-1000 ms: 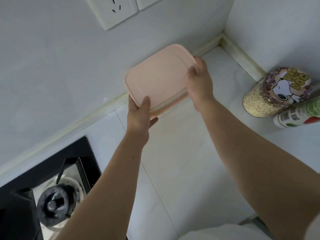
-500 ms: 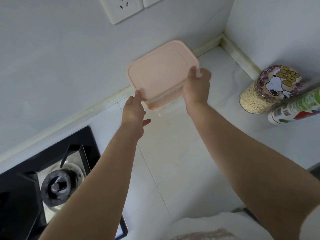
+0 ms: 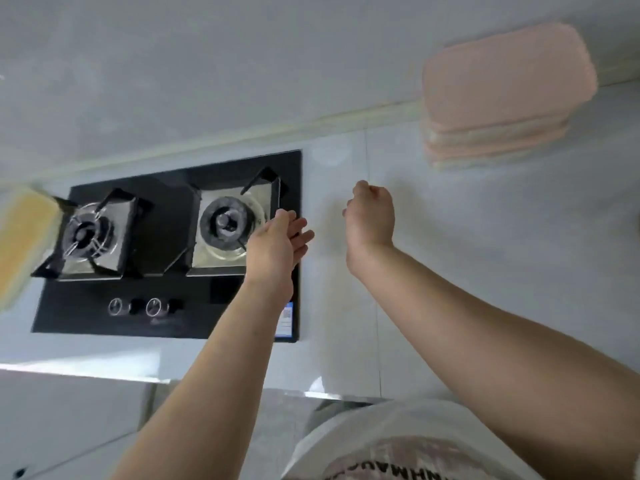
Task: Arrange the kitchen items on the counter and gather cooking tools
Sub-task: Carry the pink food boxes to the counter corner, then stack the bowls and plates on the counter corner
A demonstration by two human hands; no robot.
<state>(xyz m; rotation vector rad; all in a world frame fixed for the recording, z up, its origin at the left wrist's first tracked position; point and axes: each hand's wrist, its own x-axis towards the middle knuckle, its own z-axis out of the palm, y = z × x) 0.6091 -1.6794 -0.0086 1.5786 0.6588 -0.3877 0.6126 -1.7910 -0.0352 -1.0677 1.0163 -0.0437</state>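
Left grip: the left hand [image 3: 277, 244] holds nothing. Its fingers lie straight and loosely apart, above the right edge of the hob [image 3: 194, 289].
Right grip: the right hand [image 3: 372, 216] is seen from the back with its fingers curled in together, and nothing shows in it. It hangs over bare bench [image 3: 485, 271], just right of the left hand, and the two do not touch.
Task thing: the pink container [image 3: 502, 84], lidded and blurred, stands on the bench against the wall at far right, well apart from both hands.
Nearest the left hand: the right burner [image 3: 227, 221] with its pan support, just beside the fingertips.
Hob: black glass set into the bench, with two burners, round dials [image 3: 135, 306] along the front and a blue sticker [image 3: 287, 317] at the front right corner.
Left border: a yellow thing [image 3: 24, 237], too blurred to tell.
Bottom edge: the person's white shirt [image 3: 363, 434].
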